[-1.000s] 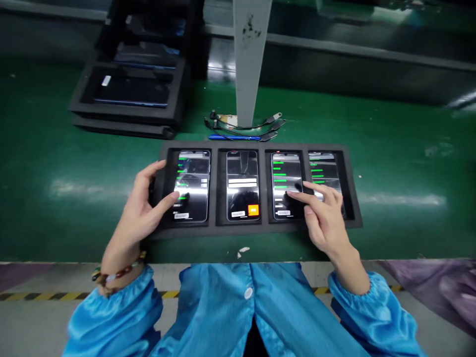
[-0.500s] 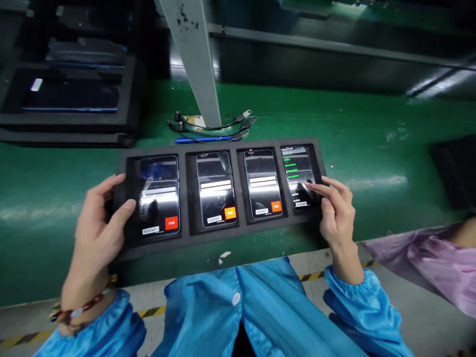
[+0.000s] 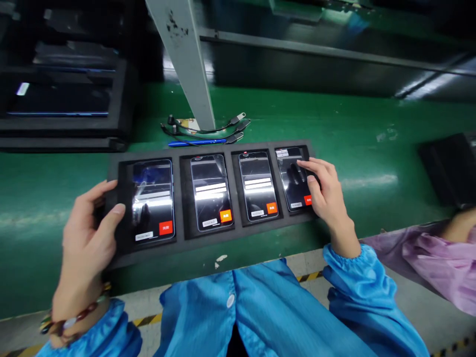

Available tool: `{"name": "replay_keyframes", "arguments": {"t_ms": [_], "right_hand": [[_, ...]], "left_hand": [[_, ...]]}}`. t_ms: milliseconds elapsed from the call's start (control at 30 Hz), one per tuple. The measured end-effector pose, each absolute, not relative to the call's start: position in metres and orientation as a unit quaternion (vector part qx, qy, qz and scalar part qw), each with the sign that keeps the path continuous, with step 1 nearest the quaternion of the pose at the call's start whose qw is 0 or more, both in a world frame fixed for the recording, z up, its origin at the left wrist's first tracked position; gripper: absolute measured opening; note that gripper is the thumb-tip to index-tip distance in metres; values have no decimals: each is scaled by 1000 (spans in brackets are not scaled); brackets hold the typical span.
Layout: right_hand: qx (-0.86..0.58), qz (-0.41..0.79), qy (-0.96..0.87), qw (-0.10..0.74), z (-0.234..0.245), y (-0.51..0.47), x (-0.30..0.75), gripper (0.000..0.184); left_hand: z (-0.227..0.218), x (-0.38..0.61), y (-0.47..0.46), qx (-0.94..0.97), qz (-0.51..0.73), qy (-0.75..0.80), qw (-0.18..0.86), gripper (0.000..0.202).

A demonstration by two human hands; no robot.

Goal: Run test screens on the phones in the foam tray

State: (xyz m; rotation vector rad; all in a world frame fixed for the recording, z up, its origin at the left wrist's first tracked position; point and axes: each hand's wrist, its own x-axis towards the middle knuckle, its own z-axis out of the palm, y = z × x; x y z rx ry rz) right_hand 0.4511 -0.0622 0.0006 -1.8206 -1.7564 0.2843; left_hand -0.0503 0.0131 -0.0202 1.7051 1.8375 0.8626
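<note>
Left hand (image 3: pixel 87 233): the left end of the black foam tray (image 3: pixel 179 198) is being pinched between thumb and fingers, apparently so that the tray is being steadied.
Right hand (image 3: pixel 325 191): it is being held over the fourth smartphone (image 3: pixel 292 183), fingers loosely spread, nothing being gripped; whether the glass is being touched cannot be told.
First smartphone (image 3: pixel 153 208): a red box is being shown at the lower right of its screen.
Second smartphone (image 3: pixel 211 198) and third smartphone (image 3: pixel 259 191): orange boxes are being shown below pale bars.
Fourth screen: its red box is being partly covered by the hand.
Tray wells: each smartphone is being held face up in its own compartment, probably so that edges are being kept from knocking.
Bench, left: another smartphone (image 3: pixel 63 94) is being held in stacked dark foam trays (image 3: pixel 67 126).
Bench, middle: cables (image 3: pixel 223 130) and a blue pen-like stick (image 3: pixel 197 143) are being kept by the grey post (image 3: pixel 184 59).
Green bench (image 3: pixel 372 148): overhead light is being reflected in it.
Room, right: a black block (image 3: pixel 448 168) is being kept near a co-worker's lilac sleeve (image 3: pixel 439 267).
</note>
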Motion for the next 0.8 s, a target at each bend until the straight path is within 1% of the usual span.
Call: {"name": "replay_keyframes", "arguments": {"t_ms": [167, 333, 633, 733, 800], "right_hand": [[-685, 122, -649, 308, -8, -49, 470, 43], [-707, 124, -626, 304, -11, -49, 467, 44], [-756, 130, -547, 334, -13, -54, 444, 35], [-764, 127, -534, 338, -16, -54, 437, 34], [-773, 143, -502, 360, -15, -54, 433, 33]], "left_hand": [[-21, -51, 12, 614, 318, 680, 244, 58], [-21, -51, 12, 615, 313, 684, 238, 57], [-22, -52, 11, 628, 315, 673, 231, 54], [-25, -54, 12, 633, 313, 670, 227, 53], [-27, -54, 12, 638, 313, 666, 226, 53]]}}
